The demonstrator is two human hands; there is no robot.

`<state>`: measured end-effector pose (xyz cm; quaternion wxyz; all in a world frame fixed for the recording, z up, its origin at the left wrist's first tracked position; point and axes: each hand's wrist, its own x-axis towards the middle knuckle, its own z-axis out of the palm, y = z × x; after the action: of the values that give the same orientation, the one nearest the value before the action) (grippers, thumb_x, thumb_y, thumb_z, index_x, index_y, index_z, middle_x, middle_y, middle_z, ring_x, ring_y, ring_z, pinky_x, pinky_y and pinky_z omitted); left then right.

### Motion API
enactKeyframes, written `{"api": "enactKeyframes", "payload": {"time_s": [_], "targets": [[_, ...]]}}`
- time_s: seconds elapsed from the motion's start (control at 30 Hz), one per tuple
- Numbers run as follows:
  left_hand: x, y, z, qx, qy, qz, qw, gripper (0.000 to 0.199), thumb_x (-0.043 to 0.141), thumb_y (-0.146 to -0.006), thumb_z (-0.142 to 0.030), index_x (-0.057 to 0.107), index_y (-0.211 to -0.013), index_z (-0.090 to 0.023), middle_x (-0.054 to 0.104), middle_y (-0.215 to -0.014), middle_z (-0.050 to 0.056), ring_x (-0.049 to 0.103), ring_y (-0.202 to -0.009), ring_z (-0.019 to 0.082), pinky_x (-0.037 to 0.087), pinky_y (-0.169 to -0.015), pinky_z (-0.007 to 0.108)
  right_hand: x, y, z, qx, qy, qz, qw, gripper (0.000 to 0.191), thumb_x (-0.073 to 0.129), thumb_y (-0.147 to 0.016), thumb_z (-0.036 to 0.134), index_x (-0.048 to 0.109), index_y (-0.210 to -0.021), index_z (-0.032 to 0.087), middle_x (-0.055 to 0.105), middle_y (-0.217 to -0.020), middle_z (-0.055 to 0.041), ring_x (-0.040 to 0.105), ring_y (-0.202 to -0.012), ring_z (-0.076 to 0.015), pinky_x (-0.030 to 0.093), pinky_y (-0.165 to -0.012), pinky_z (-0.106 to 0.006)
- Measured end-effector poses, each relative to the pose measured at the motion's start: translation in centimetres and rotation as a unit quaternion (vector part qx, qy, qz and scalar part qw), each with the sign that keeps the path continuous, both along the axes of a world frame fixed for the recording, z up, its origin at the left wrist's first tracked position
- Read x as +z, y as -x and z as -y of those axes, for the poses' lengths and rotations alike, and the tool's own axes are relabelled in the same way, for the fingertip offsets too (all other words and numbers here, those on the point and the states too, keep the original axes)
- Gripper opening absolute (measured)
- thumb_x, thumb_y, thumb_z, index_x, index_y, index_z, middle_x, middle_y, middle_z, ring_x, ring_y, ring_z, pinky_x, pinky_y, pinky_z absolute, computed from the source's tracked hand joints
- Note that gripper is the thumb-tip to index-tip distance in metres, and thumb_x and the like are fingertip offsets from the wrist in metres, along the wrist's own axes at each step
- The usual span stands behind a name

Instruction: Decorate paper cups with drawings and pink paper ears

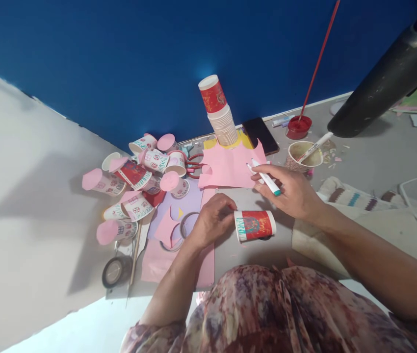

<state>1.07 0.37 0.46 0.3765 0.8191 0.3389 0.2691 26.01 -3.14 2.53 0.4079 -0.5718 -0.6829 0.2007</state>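
Note:
In my right hand (289, 191) is a white marker (268, 182) with a green end, gripped between thumb and fingers above the grey table. Two slim tips show past the fingertips; whether a second pen is held there I cannot tell. A red and white paper cup (255, 225) with teal strokes along one rim lies on its side below this hand. Beside the cup's teal-marked rim rests my left hand (214, 220), its fingers loosely bent and the thumb apart; contact with the rim is unclear. A cut sheet of pink paper (230, 166) lies just beyond both hands.
Several decorated cups with pink paper discs (135, 206) crowd the left side. A tall cup stack (220, 110) stands by the blue wall near a phone (262, 135). Rightward are a cup holding a marker (304, 157), a cloth (363, 230) and a black cylinder (381, 78).

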Motion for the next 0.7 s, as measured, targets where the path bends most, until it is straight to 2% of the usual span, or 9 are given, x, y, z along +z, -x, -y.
{"api": "enactKeyframes", "payload": {"time_s": [0.13, 0.2, 0.3, 0.37, 0.43, 0.53, 0.63, 0.67, 0.7], "targets": [[-0.1, -0.3, 0.3, 0.008, -0.021, 0.002, 1.0, 0.008, 0.066, -0.091, -0.018, 0.064, -0.085, -0.022, 0.072, -0.087, 0.004, 0.068, -0.085, 0.021, 0.053, -0.081, 0.035, -0.1, -0.1, -0.1, -0.001, 0.001, -0.001, 1.0, 0.032, 0.065, -0.096, 0.029, 0.069, -0.127, 0.027, 0.084, -0.111, -0.0082, 0.079, -0.103, -0.0306, 0.061, -0.09, -0.048], [0.0, -0.3, 0.3, 0.033, -0.079, 0.014, 0.996, 0.009, 0.066, -0.09, -0.016, 0.064, -0.085, -0.023, 0.072, -0.086, 0.004, 0.069, -0.084, 0.02, 0.054, -0.08, 0.035, -0.1, -0.2, -0.1, -0.008, 0.002, 0.004, 1.0, 0.035, 0.069, -0.095, 0.033, 0.069, -0.128, 0.026, 0.084, -0.111, -0.0085, 0.079, -0.101, -0.0309, 0.061, -0.09, -0.047], [0.1, -0.2, 0.3, 0.091, -0.183, 0.023, 0.979, 0.01, 0.064, -0.091, -0.015, 0.064, -0.087, -0.024, 0.073, -0.085, 0.003, 0.07, -0.084, 0.021, 0.055, -0.08, 0.037, 0.1, -0.3, 0.1, 0.0, 0.033, 0.036, 0.999, 0.059, 0.081, -0.085, 0.046, 0.065, -0.138, 0.025, 0.082, -0.121, -0.0114, 0.078, -0.098, -0.0322, 0.061, -0.088, -0.048], [0.0, -0.1, 0.2, 0.117, -0.22, 0.024, 0.968, 0.012, 0.062, -0.091, -0.015, 0.064, -0.086, -0.025, 0.073, -0.082, 0.002, 0.07, -0.084, 0.022, 0.054, -0.081, 0.039, 0.3, -0.1, 0.4, 0.02, 0.068, 0.063, 0.995, 0.083, 0.088, -0.076, 0.054, 0.059, -0.147, 0.024, 0.077, -0.131, -0.0154, 0.077, -0.099, -0.0343, 0.062, -0.086, -0.05], [-0.1, -0.1, 0.2, 0.131, -0.24, 0.027, 0.961, 0.013, 0.062, -0.091, -0.014, 0.064, -0.085, -0.025, 0.072, -0.081, 0.002, 0.069, -0.083, 0.022, 0.053, -0.082, 0.041, 0.4, 0.3, 0.6, 0.037, 0.083, 0.087, 0.992, 0.101, 0.093, -0.068, 0.058, 0.053, -0.152, 0.021, 0.073, -0.137, -0.0191, 0.075, -0.108, -0.039, 0.062, -0.088, -0.055], [-0.2, -0.2, 0.4, 0.133, -0.264, 0.033, 0.955, 0.013, 0.064, -0.091, -0.014, 0.065, -0.085, -0.026, 0.071, -0.08, 0.002, 0.069, -0.084, 0.022, 0.053, -0.084, 0.042, 0.3, 1.0, 0.7, 0.041, 0.073, 0.111, 0.99, 0.103, 0.094, -0.067, 0.052, 0.051, -0.154, 0.02, 0.07, -0.139, -0.021, 0.069, -0.122, -0.0441, 0.061, -0.096, -0.06], [-0.1, -0.1, 0.6, 0.118, -0.239, 0.063, 0.962, 0.011, 0.068, -0.093, -0.017, 0.069, -0.098, -0.027, 0.074, -0.09, 0.003, 0.071, -0.092, 0.024, 0.054, -0.091, 0.044, -0.1, 1.2, 0.8, 0.043, 0.06, 0.106, 0.992, 0.095, 0.089, -0.073, 0.044, 0.049, -0.155, 0.021, 0.068, -0.143, -0.0204, 0.066, -0.129, -0.044, 0.059, -0.101, -0.061], [0.0, 0.0, 0.7, 0.113, -0.199, 0.08, 0.97, 0.018, 0.072, -0.093, -0.022, 0.07, -0.11, -0.028, 0.076, -0.103, 0.005, 0.071, -0.103, 0.025, 0.054, -0.097, 0.046, -0.3, 1.1, 0.8, 0.047, 0.056, 0.097, 0.993, 0.093, 0.088, -0.075, 0.044, 0.047, -0.157, 0.023, 0.066, -0.146, -0.02, 0.065, -0.132, -0.0435, 0.059, -0.103, -0.061], [0.0, 0.2, 0.6, 0.104, -0.139, 0.101, 0.98, 0.036, 0.079, -0.091, -0.028, 0.067, -0.125, -0.028, 0.074, -0.12, 0.008, 0.069, -0.117, 0.028, 0.053, -0.104, 0.048, -0.4, 0.9, 0.9, 0.054, 0.052, 0.084, 0.994, 0.093, 0.086, -0.077, 0.044, 0.046, -0.158, 0.024, 0.064, -0.15, -0.0194, 0.063, -0.136, -0.0427, 0.058, -0.105, -0.06]]}}
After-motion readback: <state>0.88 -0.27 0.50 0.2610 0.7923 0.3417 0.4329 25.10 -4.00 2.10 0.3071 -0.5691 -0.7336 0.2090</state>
